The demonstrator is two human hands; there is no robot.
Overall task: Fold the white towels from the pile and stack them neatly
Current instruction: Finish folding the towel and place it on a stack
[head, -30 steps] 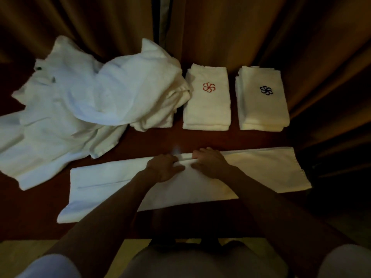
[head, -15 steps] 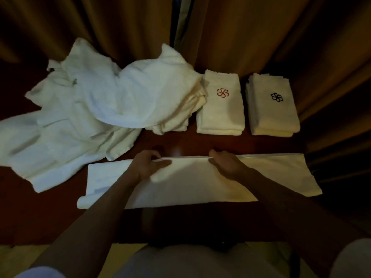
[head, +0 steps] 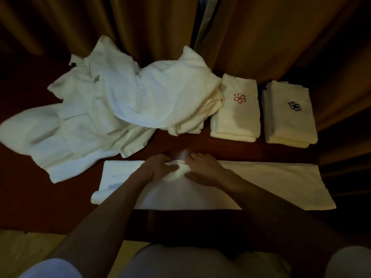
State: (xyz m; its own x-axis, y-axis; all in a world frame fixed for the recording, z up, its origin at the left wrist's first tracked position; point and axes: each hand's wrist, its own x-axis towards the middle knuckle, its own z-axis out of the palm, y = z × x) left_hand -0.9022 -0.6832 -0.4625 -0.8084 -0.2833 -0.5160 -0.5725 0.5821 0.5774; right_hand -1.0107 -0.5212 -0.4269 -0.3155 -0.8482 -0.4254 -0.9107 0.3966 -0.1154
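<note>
A long white towel (head: 271, 185), folded into a strip, lies across the dark red table (head: 40, 201) in front of me. My left hand (head: 158, 167) and my right hand (head: 204, 169) sit close together at the middle of its far edge. Each pinches the cloth, which bunches up between them. A loose pile of white towels (head: 120, 109) spreads over the back left. Two folded stacks stand at the back right: one with a red emblem (head: 234, 121), and beyond it one with a dark blue emblem (head: 289, 125).
Brown curtains (head: 261, 37) hang right behind the table. The table's front edge runs just before my body, with pale floor at the lower left. The pile's nearest corner lies close to the strip's left end.
My hands were apart on the far edge half a second ago; they have slid together at the middle, and the cloth puckers between them. The view has shifted, so everything sits further right.
</note>
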